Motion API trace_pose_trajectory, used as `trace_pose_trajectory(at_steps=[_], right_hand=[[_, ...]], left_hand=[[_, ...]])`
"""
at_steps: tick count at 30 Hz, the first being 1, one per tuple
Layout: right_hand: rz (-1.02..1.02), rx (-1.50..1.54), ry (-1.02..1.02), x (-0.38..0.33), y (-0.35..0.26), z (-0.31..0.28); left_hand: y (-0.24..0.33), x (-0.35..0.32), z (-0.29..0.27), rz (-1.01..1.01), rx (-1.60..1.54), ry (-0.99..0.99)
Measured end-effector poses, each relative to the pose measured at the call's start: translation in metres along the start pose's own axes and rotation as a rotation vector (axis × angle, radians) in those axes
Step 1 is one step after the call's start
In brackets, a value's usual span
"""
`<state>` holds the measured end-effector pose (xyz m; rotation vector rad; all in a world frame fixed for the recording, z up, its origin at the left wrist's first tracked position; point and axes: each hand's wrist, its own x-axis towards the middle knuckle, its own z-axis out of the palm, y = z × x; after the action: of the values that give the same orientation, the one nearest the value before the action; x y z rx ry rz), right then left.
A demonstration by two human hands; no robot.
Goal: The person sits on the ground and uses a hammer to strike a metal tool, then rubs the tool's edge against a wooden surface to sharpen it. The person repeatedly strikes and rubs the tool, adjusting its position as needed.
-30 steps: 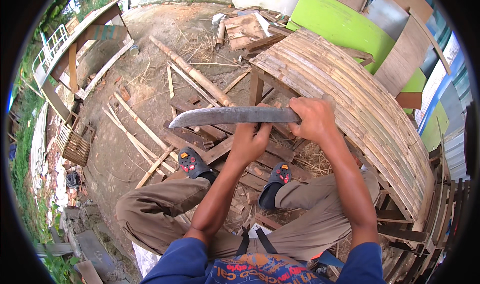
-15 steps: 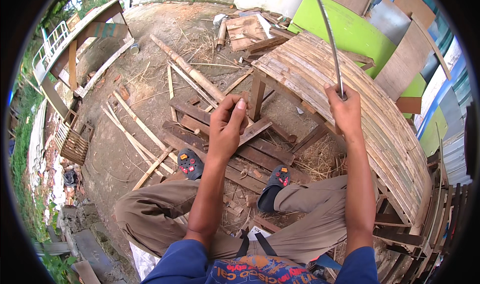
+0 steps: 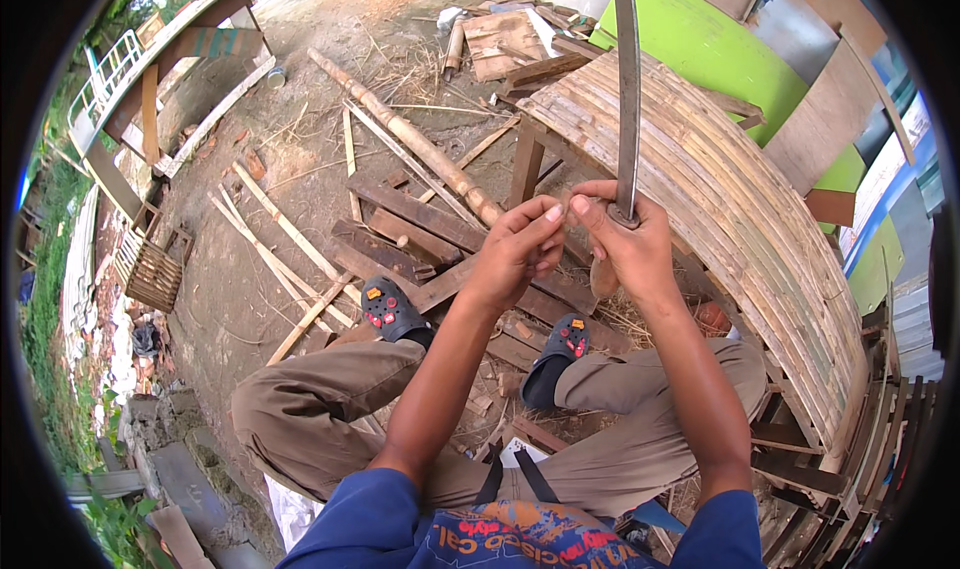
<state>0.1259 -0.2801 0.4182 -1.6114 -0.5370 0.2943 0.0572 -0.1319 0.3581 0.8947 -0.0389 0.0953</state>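
Note:
A machete [image 3: 628,99] stands nearly upright in my right hand [image 3: 642,254], its long steel blade pointing away past the top edge. Below that fist shows the end of its wooden handle [image 3: 603,279]. My left hand [image 3: 512,259] is closed in a pinch, thumb against fingers, right beside the right thumb. Something small may lie between the fingertips, too small to make out. Both hands are over a heap of dark wooden boards [image 3: 420,219], beside the near left part of a bamboo-slat bench [image 3: 720,169].
A long bamboo pole [image 3: 400,129] and thin split strips [image 3: 285,219] lie on the dirt ground. My clog-shod feet [image 3: 390,309] rest among the boards. Green and brown panels [image 3: 700,49] lean at the back right. A woven basket [image 3: 150,269] stands left.
My right hand has moved left and turned the machete, whose flat blade now faces me more. My left hand has moved right and slightly down, so both hands are together.

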Motion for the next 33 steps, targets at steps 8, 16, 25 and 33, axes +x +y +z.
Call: trace_pose_trajectory(at_steps=[8,16,25,33], right_hand=[[0.124,0.105,0.094,0.014,0.063,-0.001],[0.177,-0.109,0.021,0.015,0.089,-0.005],[0.280,-0.357,-0.158,0.018,0.132,0.004],[0.455,-0.044,-0.200,0.033,0.093,0.018]], left_hand=[[-0.046,0.019,-0.055,0.116,0.573,0.189],[-0.087,0.018,-0.269,-0.289,2.492,0.097],[-0.055,-0.023,-0.329,-0.731,2.027,0.304],[-0.017,-0.010,-0.259,0.095,1.036,0.632]])
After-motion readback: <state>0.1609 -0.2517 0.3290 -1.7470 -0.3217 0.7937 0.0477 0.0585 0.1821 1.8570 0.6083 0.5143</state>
